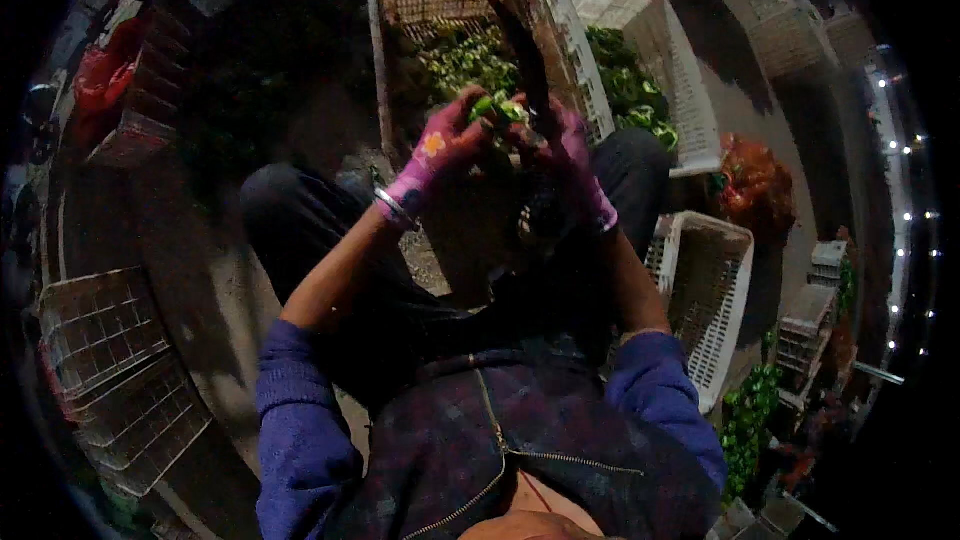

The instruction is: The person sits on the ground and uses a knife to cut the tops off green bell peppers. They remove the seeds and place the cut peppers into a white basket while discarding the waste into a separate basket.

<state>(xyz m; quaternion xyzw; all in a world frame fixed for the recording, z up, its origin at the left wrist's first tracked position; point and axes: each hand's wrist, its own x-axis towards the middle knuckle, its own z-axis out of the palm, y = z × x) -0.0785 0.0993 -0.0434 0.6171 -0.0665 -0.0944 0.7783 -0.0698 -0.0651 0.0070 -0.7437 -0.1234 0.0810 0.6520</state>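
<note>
My left hand [439, 146], in a pink glove with an orange flower, holds a green vegetable [482, 108], seemingly a pepper, whose pale cut part faces my other hand. In a matching glove, my right hand [571, 154] grips a long dark blade-like tool [523, 41] that rises away from me; its exact kind is too dark to tell. The right thumb and fingertips are close to the vegetable. Just beyond both hands, a white plastic crate [377, 52] holds many cut green pieces [469, 60]. A second white crate [694, 90] to its right contains larger green vegetables [637, 94].
An orange-red mesh sack [754, 184] lies beside the second crate. Nearer my right elbow is another slatted crate [739, 277]. Stacked crates [112, 337] stand at left. Leafy greens [750, 420] lie at lower right. My dark-trousered knees [281, 199] flank the work area.
</note>
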